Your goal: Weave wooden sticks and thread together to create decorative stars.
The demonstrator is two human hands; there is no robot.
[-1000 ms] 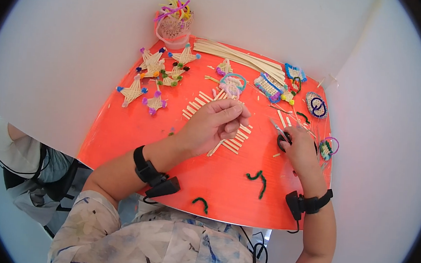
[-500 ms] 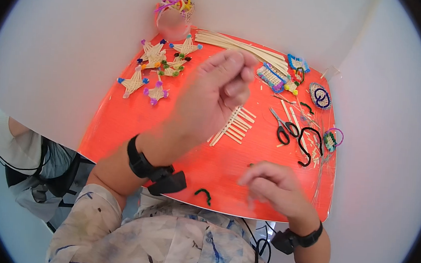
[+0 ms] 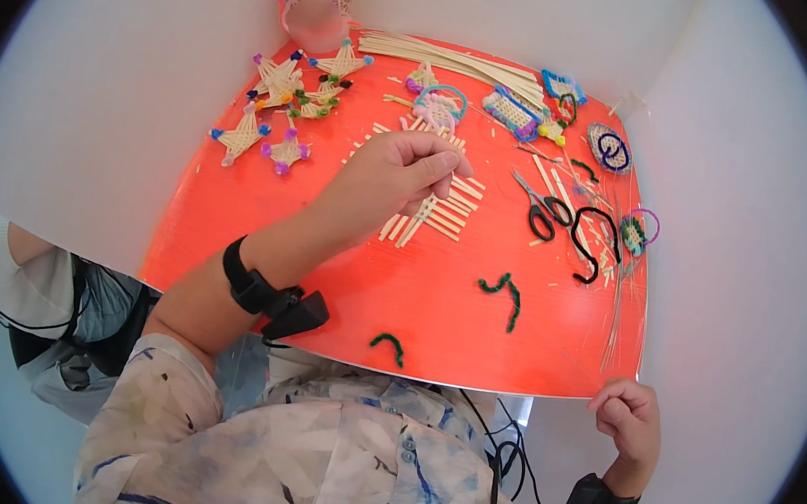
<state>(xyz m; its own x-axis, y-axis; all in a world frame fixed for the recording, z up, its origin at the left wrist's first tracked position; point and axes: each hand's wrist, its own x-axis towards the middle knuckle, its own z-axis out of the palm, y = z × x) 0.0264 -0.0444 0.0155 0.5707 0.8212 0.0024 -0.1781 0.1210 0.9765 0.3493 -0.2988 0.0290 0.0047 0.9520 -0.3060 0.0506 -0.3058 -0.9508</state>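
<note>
Strips (image 3: 437, 212): pale flat slats, short, laid side by side in a loose woven mat on the orange board (image 3: 343, 295), near board centre; upper part hidden under the left hand.

Left hand (image 3: 395, 180): over the mat, forearm crossing the board from the lower left, black wristband at the wrist; fingers curled in, thumb against fingertips; pinched item, if any, too small to tell.

Right hand (image 3: 627, 417): off the board, just past its near right corner; fingers curled into a loose fist, nothing visibly held; black wristband below.

Scissors (image 3: 544, 206): black handles, right of the mat, blades shut.

Black pipe cleaner (image 3: 594, 243): bent in a hook, right of the scissors.

Green pipe cleaners: one (image 3: 504, 293) below the mat, one (image 3: 388, 346) near the board's near edge.

Stars (image 3: 277, 109): woven, pale, with coloured tips, clustered at the board's far left.

Long strips (image 3: 457, 59): bundle along the board's far edge.

Cup (image 3: 313, 13): pink, past the far edge, holding coloured pipe cleaners
</note>
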